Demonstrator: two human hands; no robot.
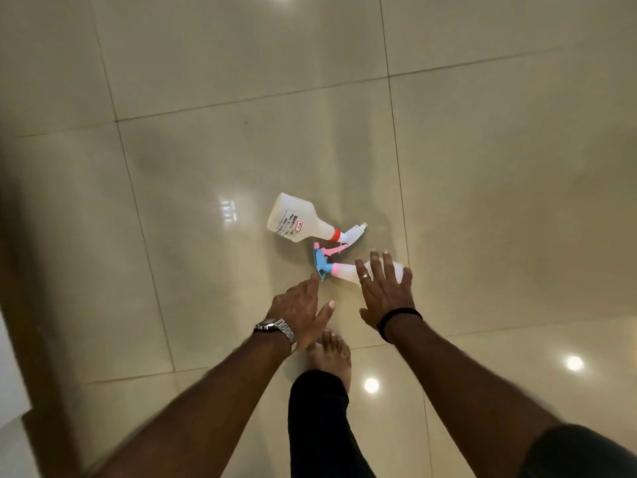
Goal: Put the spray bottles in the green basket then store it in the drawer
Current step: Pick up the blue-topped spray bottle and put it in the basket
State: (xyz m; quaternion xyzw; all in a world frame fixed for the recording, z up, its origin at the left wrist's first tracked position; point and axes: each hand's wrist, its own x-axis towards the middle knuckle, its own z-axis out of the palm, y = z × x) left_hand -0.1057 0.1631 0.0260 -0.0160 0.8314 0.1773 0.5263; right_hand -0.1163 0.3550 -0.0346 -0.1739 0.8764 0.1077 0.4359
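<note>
Two spray bottles lie on their sides on the glossy tiled floor. The larger white bottle (300, 219) has a red collar and a white nozzle pointing right. A smaller white bottle (348, 269) with a pink and blue trigger head lies just below it, its body partly hidden by my right hand (384, 291). That hand hovers spread over the small bottle, holding nothing. My left hand (301, 310) is open too, its fingertip close to the blue trigger. No green basket or drawer is in view.
My bare foot (331, 353) and dark trouser leg stand just behind the hands. A dark wooden edge (24, 305) runs down the left side. Cream floor tiles (482, 167) with ceiling light reflections stretch all around the bottles.
</note>
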